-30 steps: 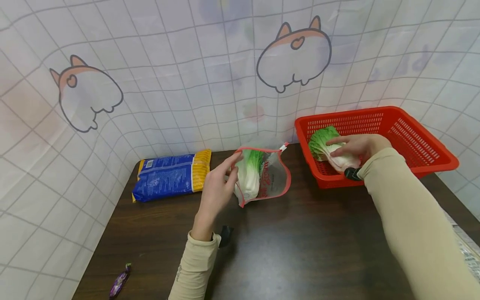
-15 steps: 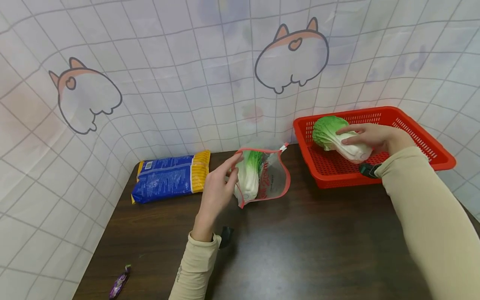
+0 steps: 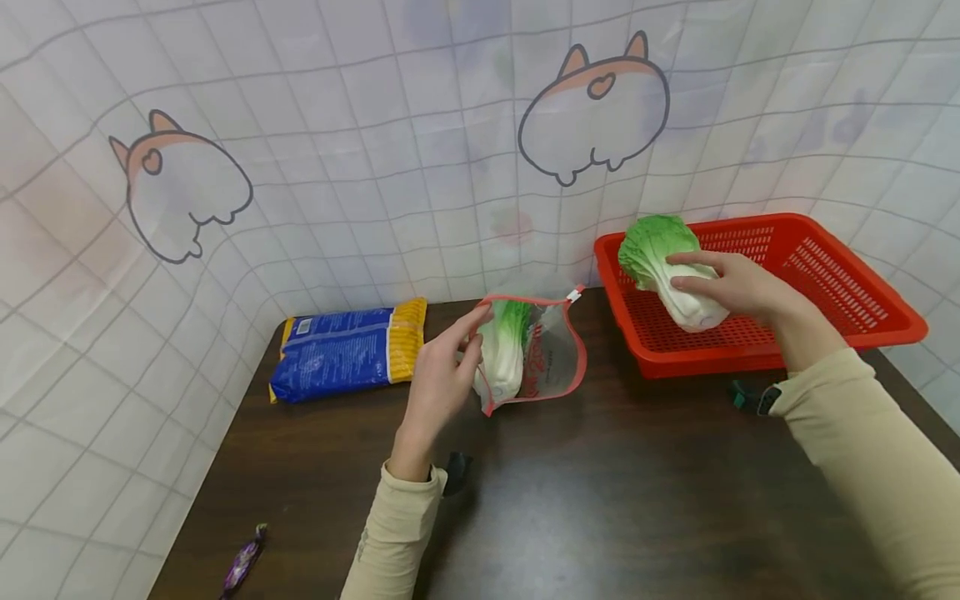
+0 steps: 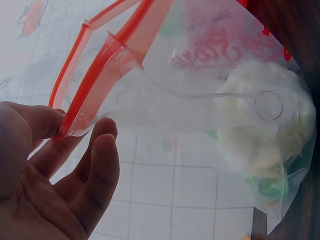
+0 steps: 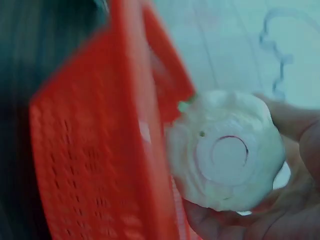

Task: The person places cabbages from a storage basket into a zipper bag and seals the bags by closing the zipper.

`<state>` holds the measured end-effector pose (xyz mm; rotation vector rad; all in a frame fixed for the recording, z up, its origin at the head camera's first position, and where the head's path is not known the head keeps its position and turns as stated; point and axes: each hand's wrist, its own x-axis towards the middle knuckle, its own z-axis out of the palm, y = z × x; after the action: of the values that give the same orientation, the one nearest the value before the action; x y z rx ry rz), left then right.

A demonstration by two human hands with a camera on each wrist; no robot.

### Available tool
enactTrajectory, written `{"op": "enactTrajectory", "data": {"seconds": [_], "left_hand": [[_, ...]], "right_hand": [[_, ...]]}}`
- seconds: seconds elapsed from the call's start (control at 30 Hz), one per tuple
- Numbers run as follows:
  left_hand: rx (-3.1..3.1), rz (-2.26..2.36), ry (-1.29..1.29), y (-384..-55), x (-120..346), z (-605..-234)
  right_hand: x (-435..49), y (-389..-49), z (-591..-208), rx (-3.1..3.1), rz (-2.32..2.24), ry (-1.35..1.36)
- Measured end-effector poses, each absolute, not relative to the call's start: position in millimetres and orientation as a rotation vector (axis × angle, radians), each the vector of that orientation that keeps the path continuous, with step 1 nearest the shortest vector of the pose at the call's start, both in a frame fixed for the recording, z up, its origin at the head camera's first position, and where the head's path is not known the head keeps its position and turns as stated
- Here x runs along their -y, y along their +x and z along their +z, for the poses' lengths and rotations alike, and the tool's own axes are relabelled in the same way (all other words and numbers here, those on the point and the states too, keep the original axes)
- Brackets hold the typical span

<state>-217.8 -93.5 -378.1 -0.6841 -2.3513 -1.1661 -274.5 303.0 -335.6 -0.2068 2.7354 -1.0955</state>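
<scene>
One cabbage (image 3: pixel 652 252) in right hand (image 3: pixel 738 289); left hand (image 3: pixel 437 379) pinching bag (image 3: pixel 558 362) around second cabbage (image 3: pixel 504 354).

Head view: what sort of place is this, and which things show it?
Probably a makeshift indoor work corner: a dark table, a wrinkled cartoon-printed sheet behind it, and a red basket on the table.

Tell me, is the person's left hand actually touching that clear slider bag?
Touching. The left wrist view shows it plainly: the left hand pinches the red-edged mouth of the clear slider bag between thumb and finger.
</scene>
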Motion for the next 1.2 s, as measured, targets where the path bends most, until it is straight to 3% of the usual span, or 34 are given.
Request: {"op": "enactTrajectory", "data": {"seconds": [0.5,0.8,1.2], "left_hand": [[2.376,-1.147,-0.685,-220.0,92.7,-377.7],[2.366,-1.135,-0.688,-218.1,93.9,-378.1],[2.368,-1.145,-0.692,-216.9,93.5,-378.0]], "right_hand": [[-250.7,-196.4,-333.7,-2.750,-1.687,-0.230],[-228.8,-170.2,-331.3,-2.350,-2.157,-0.754],[-214.6,-167.1,-349.8,-2.252,-1.955,-1.230]]}}
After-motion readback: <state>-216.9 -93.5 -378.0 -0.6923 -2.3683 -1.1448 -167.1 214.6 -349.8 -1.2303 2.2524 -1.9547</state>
